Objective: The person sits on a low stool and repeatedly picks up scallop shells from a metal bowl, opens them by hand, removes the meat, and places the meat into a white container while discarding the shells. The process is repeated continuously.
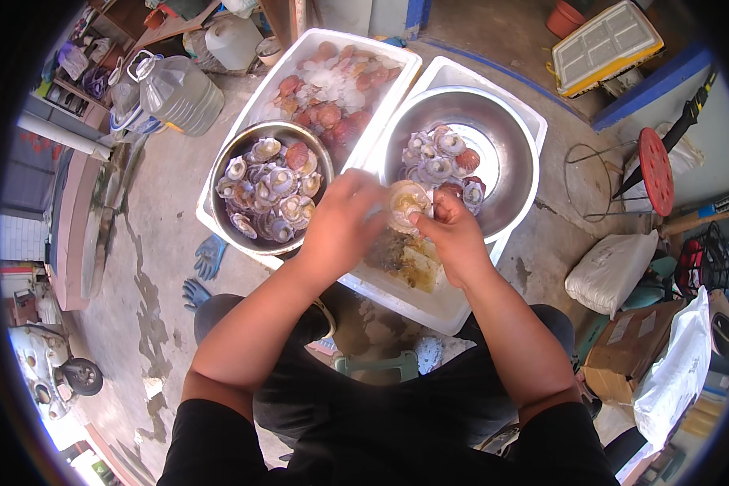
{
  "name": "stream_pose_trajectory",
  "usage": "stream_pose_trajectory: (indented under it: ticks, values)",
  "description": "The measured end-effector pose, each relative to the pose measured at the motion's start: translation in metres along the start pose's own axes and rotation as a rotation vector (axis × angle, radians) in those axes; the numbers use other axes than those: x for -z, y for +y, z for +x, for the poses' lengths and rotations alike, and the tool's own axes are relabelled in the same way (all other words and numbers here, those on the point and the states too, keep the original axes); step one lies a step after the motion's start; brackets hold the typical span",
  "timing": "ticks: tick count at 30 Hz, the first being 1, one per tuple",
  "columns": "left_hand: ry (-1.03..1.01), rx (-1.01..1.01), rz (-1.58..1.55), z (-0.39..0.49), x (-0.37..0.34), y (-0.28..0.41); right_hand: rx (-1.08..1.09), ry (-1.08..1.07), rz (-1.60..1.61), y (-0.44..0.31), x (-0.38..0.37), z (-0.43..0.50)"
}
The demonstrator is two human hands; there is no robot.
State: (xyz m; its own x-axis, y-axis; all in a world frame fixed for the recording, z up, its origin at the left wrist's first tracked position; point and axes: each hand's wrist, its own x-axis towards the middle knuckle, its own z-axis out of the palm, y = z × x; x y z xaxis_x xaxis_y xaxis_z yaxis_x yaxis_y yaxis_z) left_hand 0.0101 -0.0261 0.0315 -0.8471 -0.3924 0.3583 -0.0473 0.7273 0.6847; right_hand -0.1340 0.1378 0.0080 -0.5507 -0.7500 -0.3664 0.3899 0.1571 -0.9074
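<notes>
My right hand (455, 234) grips an opened scallop half shell (406, 203) by its right edge, over the near part of the right foam box (449, 310). Beside it, on the left, is my left hand (352, 212), blurred; whether its fingers hold anything is not clear. A metal bowl full of opened scallops (273, 188) stands to the left on the foam box (243, 112), which holds whole scallops and ice (334, 91). The wide steel basin (510, 152) rests on the right box, with scallops (434, 152) heaped at its left side. Murky liquid and bits lie in that box below my hands.
Blue work gloves (209, 255) lie on the concrete floor at left. Large plastic water jugs (179, 91) stand at upper left. A red stool (655, 171), a white sack (610, 270) and a cardboard box (632, 346) are at right. A green stool (379, 366) shows between my legs.
</notes>
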Motion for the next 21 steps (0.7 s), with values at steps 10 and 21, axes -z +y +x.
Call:
stream_pose_trajectory:
  ticks: [10, 21]
  values:
    - [-0.076, -0.170, 0.093, 0.003, -0.006, 0.006, -0.011, -0.082, -0.026, 0.009, -0.002, -0.004]
    - [-0.094, -0.118, 0.198, -0.006, -0.026, 0.001, -0.012, -0.051, -0.252, 0.023, 0.001, 0.000]
